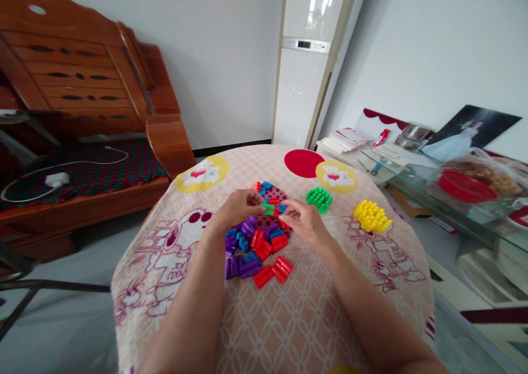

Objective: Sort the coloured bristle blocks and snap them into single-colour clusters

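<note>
With the loose pile of red, blue and purple pieces (248, 229) as the clock's centre and twelve pointing away from the person, the left hand (244, 204) sits at about eleven, thumb and fingertips pinching a green piece (267, 205) just past the pile's middle. The right hand (304, 220) comes in from two o'clock, fingers curled beside a blue piece (282, 209); whether they grip it I cannot tell (the fingertips hide the contact). The left wrist partly screens the pile's nine o'clock edge, and two red pieces (272, 271) lie apart from the rest towards five.

Beyond the right hand, a green cluster (319, 199) stands at two, and a yellow cluster (372, 216) farther out, nearer three. Off the round table (289, 324), a wooden bench (78, 82) fills ten, a tall white unit (306, 88) stands near one, and a glass shelf (416, 190) bearing a red bowl (467, 187) lies past two.
</note>
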Available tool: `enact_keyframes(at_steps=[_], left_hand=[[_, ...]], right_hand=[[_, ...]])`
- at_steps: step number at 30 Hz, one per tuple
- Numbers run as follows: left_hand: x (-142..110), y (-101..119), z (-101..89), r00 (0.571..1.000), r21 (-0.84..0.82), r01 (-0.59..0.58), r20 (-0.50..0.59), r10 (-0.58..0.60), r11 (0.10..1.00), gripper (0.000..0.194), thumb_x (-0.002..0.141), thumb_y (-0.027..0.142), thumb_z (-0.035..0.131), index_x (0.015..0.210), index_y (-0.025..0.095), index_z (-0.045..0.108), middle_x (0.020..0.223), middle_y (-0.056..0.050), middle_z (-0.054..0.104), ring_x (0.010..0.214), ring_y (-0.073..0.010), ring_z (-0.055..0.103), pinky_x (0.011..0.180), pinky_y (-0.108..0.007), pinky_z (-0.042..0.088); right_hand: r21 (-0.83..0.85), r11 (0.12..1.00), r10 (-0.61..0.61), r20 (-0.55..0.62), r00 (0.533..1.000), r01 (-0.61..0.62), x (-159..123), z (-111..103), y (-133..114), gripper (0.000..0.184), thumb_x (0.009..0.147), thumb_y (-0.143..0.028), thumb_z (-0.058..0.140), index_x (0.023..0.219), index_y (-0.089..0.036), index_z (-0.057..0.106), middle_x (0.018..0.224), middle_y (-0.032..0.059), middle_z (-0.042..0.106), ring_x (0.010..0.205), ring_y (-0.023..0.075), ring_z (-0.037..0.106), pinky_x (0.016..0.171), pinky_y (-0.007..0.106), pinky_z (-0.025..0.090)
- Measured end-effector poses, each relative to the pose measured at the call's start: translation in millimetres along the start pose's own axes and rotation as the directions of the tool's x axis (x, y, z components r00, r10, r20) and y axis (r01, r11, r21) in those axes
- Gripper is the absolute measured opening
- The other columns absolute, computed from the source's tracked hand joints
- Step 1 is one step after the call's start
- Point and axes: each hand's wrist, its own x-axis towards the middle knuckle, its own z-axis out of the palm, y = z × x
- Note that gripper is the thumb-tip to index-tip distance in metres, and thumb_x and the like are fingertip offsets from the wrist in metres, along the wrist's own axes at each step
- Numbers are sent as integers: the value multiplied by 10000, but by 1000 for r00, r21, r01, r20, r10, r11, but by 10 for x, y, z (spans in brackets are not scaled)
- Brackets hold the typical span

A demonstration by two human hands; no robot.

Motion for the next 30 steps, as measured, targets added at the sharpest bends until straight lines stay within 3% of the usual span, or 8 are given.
enact_keyframes(at_steps=[4,8,11,13,18,22,27,30], left_hand=[[-4,160,166,993,-158,-37,106,55,987,257,690,356,731,840,156,672,683,-26,702,594,-149,644,584,-258,501],[11,203,262,992,-159,-64,102,81,985,262,713,373,715,865,163,685,711,-30,707,626,-149,649,589,-254,509],[-4,159,134,998,-135,-55,-45,49,989,300,715,389,701,898,152,702,737,-36,715,644,-151,650,588,-247,504],[-26,99,-12,983,-135,-24,-185,-2,991,329,693,402,707,894,141,702,721,-35,709,618,-148,639,572,-246,499],[-90,-73,-286,881,-204,4,-462,-100,979,340,652,385,705,870,125,687,688,-34,695,591,-139,632,574,-250,516],[-124,-143,-345,835,-212,25,-533,-137,977,294,655,350,681,847,128,681,660,-24,683,575,-124,626,557,-225,508],[-118,-254,-406,827,-141,99,-539,-160,985,277,637,339,680,831,140,681,642,-22,679,571,-134,626,545,-226,508],[-137,-343,-460,853,-22,178,-494,-165,984,269,622,345,685,811,154,696,624,-21,674,566,-146,618,539,-233,493]], right_hand=[[156,988,5,-9,1000,-4,-11,103,-7,311,849,-348,617,1109,-204,710,853,37,743,746,176,687,683,272,542],[215,972,110,-51,993,-97,31,-50,80,312,828,-403,602,1002,-181,734,703,27,704,568,170,640,536,267,515],[99,981,187,-230,955,-168,83,-359,178,297,774,-396,596,886,-166,748,581,9,643,487,164,580,481,262,465],[-79,972,172,-406,897,-222,107,-606,275,266,743,-360,582,787,-160,751,588,28,656,547,183,604,533,269,470],[-429,761,156,-607,779,-487,88,-976,595,251,710,-286,567,741,-147,773,744,118,747,730,253,672,653,301,466],[-525,634,218,-582,783,-567,69,-933,808,281,746,-283,557,795,-135,791,805,159,757,757,271,676,631,308,431],[-594,613,239,-488,839,-520,113,-810,933,302,797,-262,514,766,-133,785,793,154,751,731,245,651,625,305,401],[-620,620,207,-462,862,-481,117,-792,935,345,838,-283,478,734,-135,771,763,157,739,709,233,627,626,304,394]])
